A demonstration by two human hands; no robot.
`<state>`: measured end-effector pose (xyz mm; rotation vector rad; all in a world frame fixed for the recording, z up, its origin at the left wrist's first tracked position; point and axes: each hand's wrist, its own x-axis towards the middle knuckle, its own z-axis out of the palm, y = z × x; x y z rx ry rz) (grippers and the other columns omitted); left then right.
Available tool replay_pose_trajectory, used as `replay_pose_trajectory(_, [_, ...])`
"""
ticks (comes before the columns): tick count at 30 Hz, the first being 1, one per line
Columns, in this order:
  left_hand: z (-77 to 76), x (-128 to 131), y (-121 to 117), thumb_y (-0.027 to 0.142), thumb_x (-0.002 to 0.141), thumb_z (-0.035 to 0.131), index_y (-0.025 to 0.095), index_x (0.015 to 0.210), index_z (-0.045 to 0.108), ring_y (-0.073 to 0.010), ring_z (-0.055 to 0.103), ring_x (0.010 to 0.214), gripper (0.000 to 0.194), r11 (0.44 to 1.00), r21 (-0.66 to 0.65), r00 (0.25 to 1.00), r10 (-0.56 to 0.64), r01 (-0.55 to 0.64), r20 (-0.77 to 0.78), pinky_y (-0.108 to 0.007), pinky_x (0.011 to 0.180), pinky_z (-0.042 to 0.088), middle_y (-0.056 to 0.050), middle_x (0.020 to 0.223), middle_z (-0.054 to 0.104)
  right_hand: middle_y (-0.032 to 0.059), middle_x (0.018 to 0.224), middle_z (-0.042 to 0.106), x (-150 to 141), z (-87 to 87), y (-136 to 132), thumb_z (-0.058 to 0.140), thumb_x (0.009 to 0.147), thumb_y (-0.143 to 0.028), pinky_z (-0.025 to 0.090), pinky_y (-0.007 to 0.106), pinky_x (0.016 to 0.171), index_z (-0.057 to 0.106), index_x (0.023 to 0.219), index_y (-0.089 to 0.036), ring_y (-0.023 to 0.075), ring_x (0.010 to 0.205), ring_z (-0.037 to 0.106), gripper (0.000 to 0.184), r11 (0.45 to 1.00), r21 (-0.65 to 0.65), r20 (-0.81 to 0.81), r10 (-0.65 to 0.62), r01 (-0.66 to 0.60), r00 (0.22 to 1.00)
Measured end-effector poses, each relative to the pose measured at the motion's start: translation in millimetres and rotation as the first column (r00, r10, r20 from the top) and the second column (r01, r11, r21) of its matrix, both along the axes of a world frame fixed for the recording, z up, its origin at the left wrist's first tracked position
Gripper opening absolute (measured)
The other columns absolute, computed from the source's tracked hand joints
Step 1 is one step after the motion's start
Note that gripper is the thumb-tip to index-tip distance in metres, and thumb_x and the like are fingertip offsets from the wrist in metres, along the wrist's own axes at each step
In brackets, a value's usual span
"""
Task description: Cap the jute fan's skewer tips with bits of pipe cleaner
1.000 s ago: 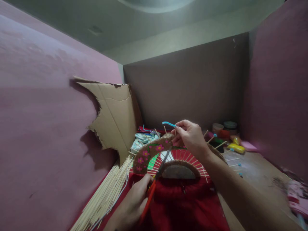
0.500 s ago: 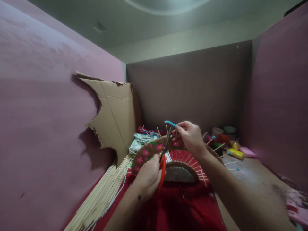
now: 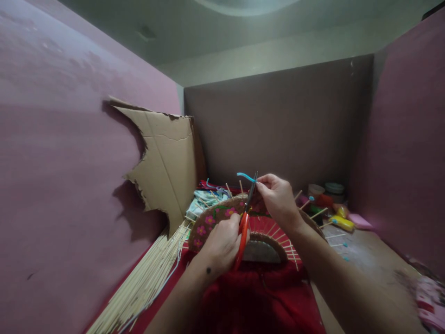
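My left hand (image 3: 222, 241) is closed round the orange handles of a pair of scissors (image 3: 244, 227), their blades pointing up. Between the fingertips of my right hand (image 3: 280, 197) is the end of a thin light-blue strip (image 3: 245, 176), possibly clay or cord. The blade tips meet the strip right beside those fingertips, and its free end sticks out to the left. Below both hands stands a half-round frame (image 3: 204, 223) with painted pink flowers, thin sticks fanning through it and a small arch at its centre. My right hand hides part of its upper rim.
Many thin bamboo sticks (image 3: 139, 278) lie at left, below torn cardboard (image 3: 163, 157) against the pink wall. Red cloth (image 3: 264, 301) spreads in front. At right are a yellow packet (image 3: 342, 223), a pink block (image 3: 360, 221) and small tubs (image 3: 334, 188). Folded cloth (image 3: 201, 203) lies behind.
My left hand has moved the scissors up and to the right, bringing their blades onto the light-blue strip near my right fingertips. My right hand has stayed almost in place.
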<state>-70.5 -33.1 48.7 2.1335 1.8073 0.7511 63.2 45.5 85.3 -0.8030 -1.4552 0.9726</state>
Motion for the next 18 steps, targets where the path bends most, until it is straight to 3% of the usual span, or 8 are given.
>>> replay_pose_trajectory(7, [5.1,6.9,5.7,0.038,0.086,0.036,0.017,0.081,0.05,-0.0173,0.055,0.061,0.026,0.995,0.047,0.989,0.087,-0.083,-0.116,-0.028,0.057,0.036,-0.007,0.073,0.062,0.004,0.062,0.064,1.2,-1.8,-0.4,0.052,0.076,-0.033,0.047,0.023,0.035,0.055,0.077,-0.016,0.014,0.043,0.059,0.017,0.998,0.049,0.039,-0.034,0.032,0.999])
replay_pose_trajectory(13, [11.4,9.6,12.1,0.039,0.082,0.041,0.016,0.081,0.058,-0.0234,0.06,0.069,0.028,0.989,0.07,0.961,0.141,-0.128,-0.237,-0.03,0.058,0.038,-0.011,0.076,0.064,0.0035,0.058,0.062,1.5,1.0,0.4,0.051,0.076,-0.031,0.044,0.022,0.032,0.055,0.077,-0.015,0.0138,0.04,0.057,0.016,0.998,0.05,0.07,-0.039,0.036,0.997])
replay_pose_trajectory(18, [22.4,9.2,15.0,0.033,0.083,0.04,0.015,0.07,0.058,-0.0162,0.055,0.061,0.029,0.996,0.083,0.984,0.047,-0.033,-0.173,-0.027,0.058,0.037,-0.006,0.067,0.062,0.0023,0.051,0.059,-0.9,1.9,8.2,0.05,0.075,-0.029,0.042,0.021,0.03,0.054,0.074,-0.015,0.0137,0.036,0.055,0.015,0.994,0.091,0.087,-0.075,0.067,0.993])
